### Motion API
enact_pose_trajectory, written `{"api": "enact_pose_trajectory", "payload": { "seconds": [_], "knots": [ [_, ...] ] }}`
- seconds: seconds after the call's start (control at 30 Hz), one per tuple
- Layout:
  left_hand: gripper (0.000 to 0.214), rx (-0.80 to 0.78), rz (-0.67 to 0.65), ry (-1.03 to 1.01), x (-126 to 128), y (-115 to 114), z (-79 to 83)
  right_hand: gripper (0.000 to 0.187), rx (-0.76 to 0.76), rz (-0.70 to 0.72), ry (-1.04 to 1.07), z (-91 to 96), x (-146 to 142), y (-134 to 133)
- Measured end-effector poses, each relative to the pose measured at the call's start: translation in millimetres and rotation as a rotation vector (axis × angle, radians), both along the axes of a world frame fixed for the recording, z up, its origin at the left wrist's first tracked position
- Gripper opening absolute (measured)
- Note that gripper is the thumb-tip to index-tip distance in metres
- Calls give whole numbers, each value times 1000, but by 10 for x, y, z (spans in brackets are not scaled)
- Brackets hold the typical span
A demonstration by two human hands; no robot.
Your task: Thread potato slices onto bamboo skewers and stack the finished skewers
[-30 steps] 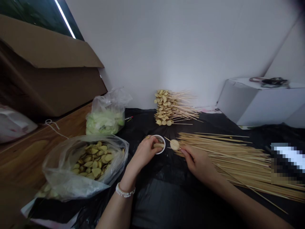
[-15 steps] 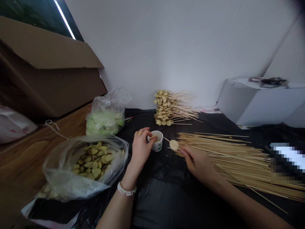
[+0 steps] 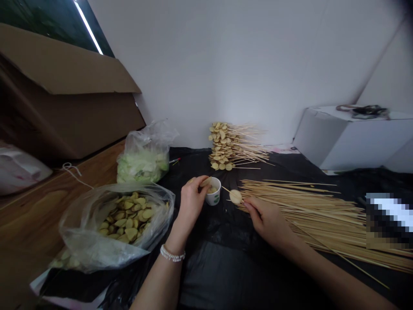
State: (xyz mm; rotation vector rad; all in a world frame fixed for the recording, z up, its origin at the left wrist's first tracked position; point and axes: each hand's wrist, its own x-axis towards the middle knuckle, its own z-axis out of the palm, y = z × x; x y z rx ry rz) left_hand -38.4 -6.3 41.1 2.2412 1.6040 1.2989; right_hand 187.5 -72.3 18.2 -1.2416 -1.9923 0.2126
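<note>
My left hand (image 3: 191,201) pinches a pale potato slice (image 3: 205,181) at the rim of a small white paper cup (image 3: 214,196) that stands upright on the black sheet. My right hand (image 3: 267,220) grips a thin bamboo skewer (image 3: 226,189) with one round potato slice (image 3: 235,196) threaded near its tip, just right of the cup. The two hands are a short way apart, with the cup between them.
A clear bag of potato slices (image 3: 125,217) lies at my left, a bag of green leaves (image 3: 143,161) behind it. Finished skewers (image 3: 232,146) are stacked by the wall. Loose bamboo skewers (image 3: 322,215) spread at right. A cardboard box (image 3: 64,99) and a white box (image 3: 348,137) flank the table.
The cup was tipped toward me with my left fingers in it; it now stands upright and my left hand has lifted a slice to its rim. My right hand stayed put.
</note>
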Motion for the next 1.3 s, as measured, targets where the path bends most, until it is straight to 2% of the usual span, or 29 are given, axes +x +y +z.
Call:
{"api": "enact_pose_trajectory", "payload": {
  "seconds": [0.17, 0.23, 0.3, 0.4, 0.53, 0.63, 0.8, 1.3],
  "knots": [
    [40, 3, -4, 79, -5, -23, 25, 22, 2, 4, 2, -15, 3, 1],
    [38, 20, 12, 71, -2, -45, 50, 22, 4, 11, 6, -20, 4, 2],
    [30, 16, 28, -24, 17, -70, 75, 22, 5, 18, 12, -20, 4, 3],
    [18, -73, -37, -366, 87, -111, 104, 22, 14, 13, 36, -5, 7, 2],
    [27, -373, -330, -985, 204, -165, 143, 19, 37, 26, 85, 39, 19, -12],
    [25, -513, -425, -1207, 239, -191, 177, 18, 50, 69, 105, 82, 22, -36],
    [19, -562, -461, -1242, 247, -208, 184, 22, 56, 94, 89, 115, 15, -63],
    [17, -608, -420, -1282, 313, -217, 121, 24, 53, 83, 59, 93, 8, -36]
  ]
}}
